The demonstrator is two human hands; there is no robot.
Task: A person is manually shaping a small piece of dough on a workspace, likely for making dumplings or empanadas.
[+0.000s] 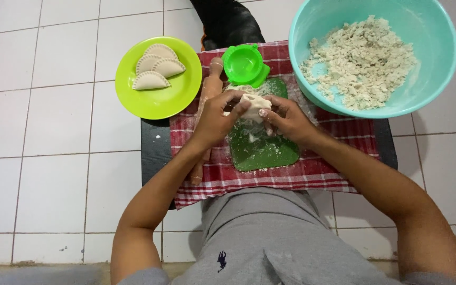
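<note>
Both hands pinch one lump of dough over a floured green board.

The left hand (218, 117) and right hand (286, 119) close around the dough (254, 103) at frame centre; lime plate (178, 97) at ten o'clock, teal bowl (312, 31) at two.

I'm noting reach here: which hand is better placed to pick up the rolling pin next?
Probably the left hand: the rolling pin lies directly beside and under it, while the right hand sits across the dough.
</note>
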